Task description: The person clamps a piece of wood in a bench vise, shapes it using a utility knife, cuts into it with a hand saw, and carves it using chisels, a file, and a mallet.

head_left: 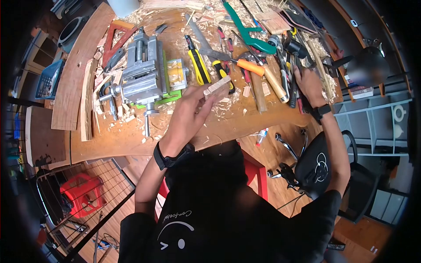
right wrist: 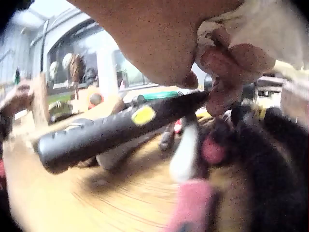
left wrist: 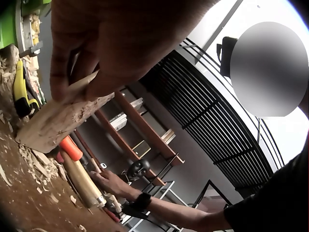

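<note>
My left hand grips a short block of pale wood between thumb and fingers, above the front part of the workbench. In the left wrist view the block slants down from the fingertips, its sides rough and cut. Over at the bench's right side, my right hand is among a cluster of tools. Its fingertips pinch the narrow end of a black handle with a yellow label in the right wrist view. What that handle belongs to is hidden.
A metal vise stands left of my left hand. Beyond the block lie a yellow-black utility knife, an orange-handled tool and a green-handled saw. Wood shavings cover much of the bench. A black chair stands below its right edge.
</note>
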`<control>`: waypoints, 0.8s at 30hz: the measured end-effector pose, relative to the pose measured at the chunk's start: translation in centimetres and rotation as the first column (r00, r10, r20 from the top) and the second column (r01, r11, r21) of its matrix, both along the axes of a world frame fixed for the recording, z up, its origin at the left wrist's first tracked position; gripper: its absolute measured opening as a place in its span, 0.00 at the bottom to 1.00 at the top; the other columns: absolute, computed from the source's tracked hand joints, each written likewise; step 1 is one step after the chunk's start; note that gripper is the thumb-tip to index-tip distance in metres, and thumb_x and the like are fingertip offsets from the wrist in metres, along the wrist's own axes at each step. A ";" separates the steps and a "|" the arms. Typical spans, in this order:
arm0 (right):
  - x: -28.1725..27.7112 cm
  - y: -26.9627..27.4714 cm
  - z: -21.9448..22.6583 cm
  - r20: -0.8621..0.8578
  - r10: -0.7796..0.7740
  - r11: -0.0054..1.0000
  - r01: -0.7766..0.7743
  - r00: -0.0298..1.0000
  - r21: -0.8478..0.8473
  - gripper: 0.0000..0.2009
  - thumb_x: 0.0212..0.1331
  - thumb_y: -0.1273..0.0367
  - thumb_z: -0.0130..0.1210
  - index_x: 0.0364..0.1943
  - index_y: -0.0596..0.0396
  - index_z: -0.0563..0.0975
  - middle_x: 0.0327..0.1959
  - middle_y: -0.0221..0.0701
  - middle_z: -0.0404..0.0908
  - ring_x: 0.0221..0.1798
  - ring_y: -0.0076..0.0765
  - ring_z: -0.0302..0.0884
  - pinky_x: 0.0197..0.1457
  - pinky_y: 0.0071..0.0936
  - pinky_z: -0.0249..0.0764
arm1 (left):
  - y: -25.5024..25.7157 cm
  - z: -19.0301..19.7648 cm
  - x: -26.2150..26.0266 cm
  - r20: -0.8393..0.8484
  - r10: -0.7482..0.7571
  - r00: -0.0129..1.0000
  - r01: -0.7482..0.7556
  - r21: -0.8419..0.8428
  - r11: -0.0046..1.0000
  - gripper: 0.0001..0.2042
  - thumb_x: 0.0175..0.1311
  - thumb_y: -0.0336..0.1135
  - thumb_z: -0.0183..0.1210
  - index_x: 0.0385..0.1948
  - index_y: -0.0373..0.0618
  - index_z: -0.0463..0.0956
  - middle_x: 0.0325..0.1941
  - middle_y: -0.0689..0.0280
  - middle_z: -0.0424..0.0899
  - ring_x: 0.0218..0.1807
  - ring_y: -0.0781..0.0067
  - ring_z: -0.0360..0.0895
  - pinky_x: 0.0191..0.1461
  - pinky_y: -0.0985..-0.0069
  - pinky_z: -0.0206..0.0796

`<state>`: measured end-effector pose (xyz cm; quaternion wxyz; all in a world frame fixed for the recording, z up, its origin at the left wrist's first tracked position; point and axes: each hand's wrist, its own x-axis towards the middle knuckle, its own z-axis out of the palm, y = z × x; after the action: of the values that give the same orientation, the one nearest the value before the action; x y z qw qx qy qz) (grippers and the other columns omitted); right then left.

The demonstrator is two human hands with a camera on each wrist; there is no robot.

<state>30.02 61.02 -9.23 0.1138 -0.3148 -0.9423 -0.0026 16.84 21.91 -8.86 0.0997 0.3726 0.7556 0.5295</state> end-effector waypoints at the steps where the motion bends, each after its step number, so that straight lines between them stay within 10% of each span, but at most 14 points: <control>1: -0.1 -0.9 1.2 0.117 -0.001 0.988 -0.017 0.993 0.155 0.26 0.70 0.50 0.49 0.31 0.61 0.81 0.24 0.54 0.80 0.34 0.62 0.82 0.40 0.50 0.74 | 0.0 -0.1 0.0 0.001 -0.008 1.000 0.008 0.000 1.000 0.14 0.67 0.29 0.61 0.53 0.35 0.79 0.37 0.57 0.80 0.36 0.67 0.80 0.34 0.73 0.72; 5: -0.9 -4.4 4.1 0.007 0.239 0.969 -0.238 0.971 -0.059 0.24 0.68 0.48 0.53 0.35 0.60 0.80 0.23 0.51 0.81 0.34 0.60 0.83 0.40 0.52 0.76 | 0.2 0.1 0.1 -0.026 0.005 1.000 -0.006 -0.018 1.000 0.14 0.68 0.29 0.61 0.53 0.36 0.79 0.37 0.57 0.81 0.35 0.69 0.79 0.35 0.73 0.71; 10: -1.6 -6.9 3.3 0.340 0.224 0.974 -0.215 0.913 -0.063 0.30 0.63 0.44 0.56 0.49 0.60 0.78 0.46 0.54 0.80 0.45 0.63 0.82 0.48 0.51 0.77 | 0.3 0.8 0.3 -0.043 0.007 0.999 -0.010 -0.076 0.997 0.14 0.67 0.28 0.61 0.52 0.35 0.79 0.36 0.58 0.80 0.33 0.70 0.77 0.37 0.74 0.69; 17: -1.3 -6.3 2.7 0.309 0.409 0.911 -0.365 0.859 -0.190 0.25 0.62 0.48 0.56 0.46 0.59 0.80 0.36 0.51 0.83 0.42 0.60 0.83 0.46 0.49 0.77 | 0.6 0.8 0.3 -0.083 -0.077 0.994 0.080 0.038 0.996 0.15 0.65 0.27 0.61 0.53 0.34 0.79 0.40 0.59 0.78 0.32 0.68 0.73 0.40 0.75 0.68; 19: -0.9 -7.2 6.5 0.187 0.335 0.909 -0.264 0.924 -0.322 0.21 0.64 0.52 0.57 0.42 0.58 0.80 0.29 0.44 0.83 0.37 0.46 0.85 0.41 0.40 0.77 | 0.6 0.9 0.1 -0.034 -0.088 0.995 0.090 0.051 0.995 0.15 0.66 0.27 0.60 0.53 0.34 0.78 0.42 0.59 0.77 0.33 0.68 0.73 0.40 0.75 0.68; 21: -0.7 -8.0 9.3 0.191 0.170 0.804 -0.024 0.967 -0.594 0.19 0.65 0.53 0.57 0.46 0.55 0.80 0.28 0.33 0.81 0.31 0.28 0.81 0.35 0.28 0.74 | 0.6 1.1 -0.1 -0.053 -0.151 0.987 0.151 0.009 0.988 0.18 0.66 0.28 0.58 0.57 0.35 0.75 0.44 0.58 0.76 0.37 0.68 0.74 0.41 0.75 0.68; 24: 0.9 -8.1 11.7 -0.339 0.148 0.487 -0.367 0.929 -0.793 0.16 0.69 0.57 0.55 0.53 0.52 0.77 0.34 0.26 0.78 0.31 0.20 0.78 0.33 0.18 0.72 | 0.8 1.5 -0.3 0.017 -0.236 0.972 0.235 0.028 0.971 0.26 0.63 0.25 0.57 0.65 0.36 0.68 0.43 0.55 0.72 0.40 0.60 0.73 0.48 0.67 0.69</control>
<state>30.90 52.90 2.47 0.0523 -0.1825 -0.8411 0.5064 16.57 22.73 -7.32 0.1647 0.4554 0.6980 0.5276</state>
